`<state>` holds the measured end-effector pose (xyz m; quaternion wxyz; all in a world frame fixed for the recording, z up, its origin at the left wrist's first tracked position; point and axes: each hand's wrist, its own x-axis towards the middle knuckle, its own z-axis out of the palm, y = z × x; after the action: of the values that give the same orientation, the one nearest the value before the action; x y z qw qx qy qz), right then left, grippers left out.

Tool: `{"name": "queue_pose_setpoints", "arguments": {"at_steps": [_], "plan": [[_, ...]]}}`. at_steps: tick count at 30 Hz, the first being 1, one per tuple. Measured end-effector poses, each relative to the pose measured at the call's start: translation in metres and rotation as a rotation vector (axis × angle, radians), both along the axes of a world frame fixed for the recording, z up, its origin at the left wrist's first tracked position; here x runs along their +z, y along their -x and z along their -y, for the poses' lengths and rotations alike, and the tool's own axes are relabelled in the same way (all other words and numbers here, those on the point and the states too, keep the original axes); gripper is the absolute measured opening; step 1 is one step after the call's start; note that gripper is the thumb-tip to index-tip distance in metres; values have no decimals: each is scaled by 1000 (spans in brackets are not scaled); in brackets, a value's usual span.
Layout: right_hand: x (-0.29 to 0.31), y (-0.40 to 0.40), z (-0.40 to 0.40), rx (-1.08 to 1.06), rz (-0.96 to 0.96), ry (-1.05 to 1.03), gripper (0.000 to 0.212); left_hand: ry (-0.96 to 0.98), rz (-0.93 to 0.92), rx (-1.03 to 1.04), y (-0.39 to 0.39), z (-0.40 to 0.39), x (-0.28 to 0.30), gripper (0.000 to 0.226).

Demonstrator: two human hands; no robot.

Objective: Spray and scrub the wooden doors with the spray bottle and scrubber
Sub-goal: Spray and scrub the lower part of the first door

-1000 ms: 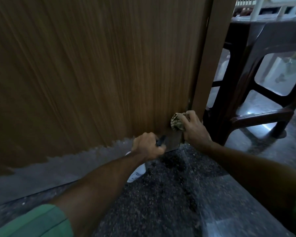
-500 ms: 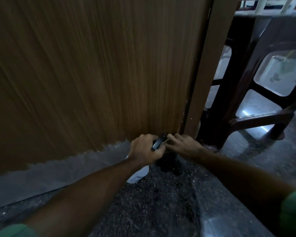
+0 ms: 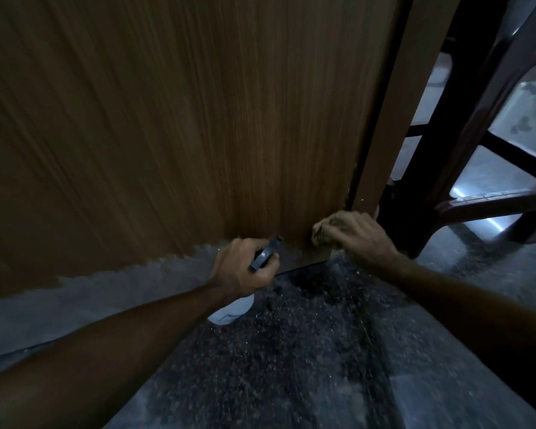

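Observation:
A brown wooden door fills the upper left, its lower right corner near the floor. My left hand grips the spray bottle by its neck; the dark nozzle points at the door's bottom edge, and the white body shows below my wrist. My right hand holds a beige scrubber pressed against the door's lower right corner, next to the door frame. Most of the scrubber is hidden under my fingers.
A dark brown plastic chair stands just right of the door frame, its legs close to my right hand. The floor is dark speckled stone. A pale worn strip runs along the door's ragged bottom edge on the left.
My right hand was low beside the spray nozzle half a second ago; it has moved up and right with the scrubber onto the door's corner. The left hand stays near the door's bottom.

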<state>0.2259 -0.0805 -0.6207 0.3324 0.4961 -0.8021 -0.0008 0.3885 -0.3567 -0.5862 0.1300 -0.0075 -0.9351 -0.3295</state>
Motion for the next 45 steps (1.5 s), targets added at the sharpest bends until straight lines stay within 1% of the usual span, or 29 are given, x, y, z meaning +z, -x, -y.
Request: {"name": "queue_pose_setpoints", "arguments": {"at_steps": [2,3,6,8,10,13,15,16,17,19,20,21,23,26,27,28,30,31,33,34,35,36,38,39,40,41,42,43,45], "plan": [[7,2,-2,-39,13,72,33,14,5,4,-2,4,-1,40],[7,4,-3,-36,23,44,38,19,8,4,-2,4,-1,39],[-3,5,-5,14,61,-169,58,37,9,7,-3,2,1,38],[-8,3,-3,1,78,-233,63,45,19,16,-1,-2,3,39],[-7,-5,9,33,42,-203,58,43,34,15,0,-7,4,40],[9,-21,47,163,-96,-50,34,55,40,1,-1,-13,3,39],[13,-26,68,210,-116,44,22,15,30,4,-1,-12,3,35],[8,-25,72,229,-115,24,21,1,26,10,-1,-10,3,35],[-2,-22,69,247,-112,-51,24,4,22,13,-1,-7,4,35],[-26,-13,53,258,-119,-282,32,28,14,21,-2,-4,7,38],[-33,-9,45,240,-113,-367,32,27,13,25,-3,-2,7,40],[-33,-8,41,223,-113,-400,29,24,12,28,-4,-1,8,41],[-21,-14,46,213,-112,-319,28,16,13,20,-6,1,9,42],[4,-28,71,225,-84,-5,29,-21,-9,23,-12,7,8,38],[9,-30,78,243,-101,45,29,-33,-19,35,-14,10,8,38],[8,-30,83,265,-126,26,27,-41,-28,47,-18,12,7,38],[-3,-29,85,339,-178,-164,23,-46,-33,66,-28,17,6,37],[-11,-26,84,362,-200,-275,29,-38,-29,66,-32,20,5,38],[-23,-23,80,338,-217,-427,35,-36,-13,58,-40,24,3,39],[-22,-26,80,314,-213,-446,31,-40,-4,55,-42,26,3,38],[-19,-30,83,301,-202,-413,24,-41,5,50,-45,29,3,38],[-13,-36,88,292,-175,-318,27,-41,14,49,-48,32,3,37],[6,-50,106,236,-112,-25,37,-34,21,56,-52,39,5,36],[14,-56,116,226,-101,103,38,-32,17,68,-56,44,5,36],[19,-58,121,230,-113,164,36,-26,6,81,-56,46,7,37],[18,-59,125,259,-143,136,33,-23,0,96,-57,50,8,38],[12,-57,127,312,-183,28,28,-24,-1,109,-59,53,9,39],[2,-53,125,355,-226,-123,24,-22,4,115,-60,55,11,39],[-16,-48,122,358,-256,-379,18,-3,18,117,-63,58,13,39]]}}
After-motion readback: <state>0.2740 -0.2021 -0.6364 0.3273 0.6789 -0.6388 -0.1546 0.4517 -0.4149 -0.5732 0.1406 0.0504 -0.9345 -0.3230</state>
